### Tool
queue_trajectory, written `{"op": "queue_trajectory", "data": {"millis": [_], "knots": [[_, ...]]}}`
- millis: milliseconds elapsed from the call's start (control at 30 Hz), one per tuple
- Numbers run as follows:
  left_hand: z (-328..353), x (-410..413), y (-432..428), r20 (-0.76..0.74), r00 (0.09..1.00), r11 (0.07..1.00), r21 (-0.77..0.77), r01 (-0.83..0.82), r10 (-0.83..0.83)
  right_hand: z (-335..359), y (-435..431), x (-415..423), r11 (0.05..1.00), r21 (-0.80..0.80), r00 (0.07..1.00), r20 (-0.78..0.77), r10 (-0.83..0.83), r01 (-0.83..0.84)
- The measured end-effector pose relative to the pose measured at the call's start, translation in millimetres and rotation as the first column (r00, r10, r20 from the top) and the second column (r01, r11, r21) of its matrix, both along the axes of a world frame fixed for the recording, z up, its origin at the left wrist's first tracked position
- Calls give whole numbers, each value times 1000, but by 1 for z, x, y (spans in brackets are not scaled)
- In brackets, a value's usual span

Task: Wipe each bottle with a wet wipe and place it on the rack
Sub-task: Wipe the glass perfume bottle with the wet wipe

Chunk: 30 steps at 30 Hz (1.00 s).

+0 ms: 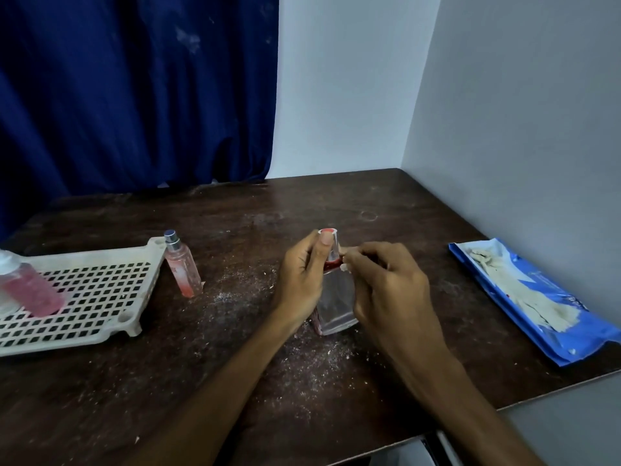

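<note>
A clear bottle (336, 297) with a red neck and clear cap stands upright at the table's middle. My left hand (302, 280) grips it from the left, thumb up against the cap. My right hand (383, 280) pinches a small white piece of wet wipe (346, 265) against the bottle's neck on its right side. A white perforated rack (100, 297) lies at the left; a bottle of pink liquid (27, 287) rests on it. A slim pink spray bottle (181, 267) stands on the table just right of the rack.
A blue pack of wet wipes (537, 301), open with white wipes showing, lies near the table's right edge by the wall. The dark wooden table (235, 364) is strewn with white crumbs. A blue curtain (134, 95) hangs behind.
</note>
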<state>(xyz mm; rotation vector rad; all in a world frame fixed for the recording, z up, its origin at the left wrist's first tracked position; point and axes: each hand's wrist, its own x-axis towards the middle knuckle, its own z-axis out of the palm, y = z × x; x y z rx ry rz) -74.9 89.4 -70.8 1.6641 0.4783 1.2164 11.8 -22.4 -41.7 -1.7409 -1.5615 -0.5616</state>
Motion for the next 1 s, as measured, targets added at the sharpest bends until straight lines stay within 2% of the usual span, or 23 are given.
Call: {"op": "queue_trajectory", "data": {"millis": [67,167,300,400,467,567,667,833,1000], "knots": [[-1,0,-1,-18,1000,1000,19,-14,15,2,-1,6,1000,-28,999,43,7,-6],[-1,3,-1,-57,997,999,24,-41,42,4,-1,15,999,-33,999,17,-40,41],[1,0,0,-42,998,999,18,-43,44,-1,-3,4,999,-14,996,72,47,-46],[4,-4,0,-42,999,1000,-2,25,-25,0,-1,14,999,-47,999,-43,-3,1],[4,-6,2,-69,997,999,4,38,-38,-3,-4,20,999,-43,975,-218,-30,21],[4,-7,4,-68,997,999,-16,29,-30,-11,-13,16,1000,10,879,-476,-14,22],[8,-8,0,-25,999,997,-56,44,-45,-19,-19,12,999,20,767,-641,-13,33],[10,-9,-2,18,999,998,-46,38,-38,-18,-24,7,999,45,754,-657,17,17],[9,-9,0,-15,995,995,26,96,-96,-10,-23,4,995,94,742,-669,37,35]]}}
